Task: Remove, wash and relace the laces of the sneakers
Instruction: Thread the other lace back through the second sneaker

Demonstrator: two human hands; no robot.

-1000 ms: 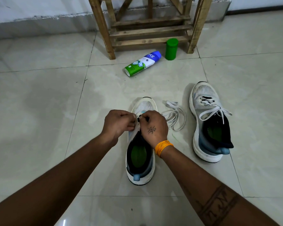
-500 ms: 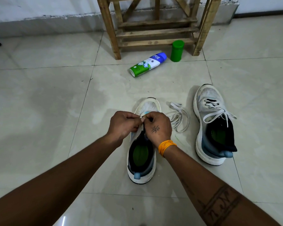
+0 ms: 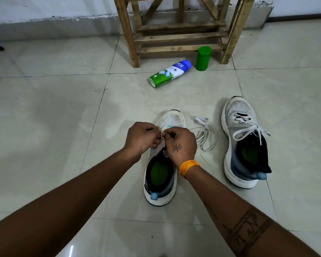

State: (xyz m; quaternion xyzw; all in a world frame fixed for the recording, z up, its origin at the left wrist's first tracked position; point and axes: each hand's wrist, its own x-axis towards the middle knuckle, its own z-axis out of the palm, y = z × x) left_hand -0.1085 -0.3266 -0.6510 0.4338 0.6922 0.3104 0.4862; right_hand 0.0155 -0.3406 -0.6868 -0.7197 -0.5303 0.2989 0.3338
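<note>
Pinching lace [image 3: 162,134], both hands' [image 3: 181,143] grip, over sneaker [image 3: 160,169]

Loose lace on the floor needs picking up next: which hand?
Likely right. The loose lace lies just beside the right hand, on its side of the near sneaker; the left hand would have to cross over.

White-and-blue sneakers [image 3: 243,143] showed green insoles; beside them lay a white lace [image 3: 204,133], beyond, a green-blue-white can [image 3: 170,73] and green cap [image 3: 203,58].

Bare tile floor [image 3: 44,117] lies open leftward; rightward, the loose lace [image 3: 205,133] and laced sneaker [image 3: 243,141] seemingly crowd passage.
</note>
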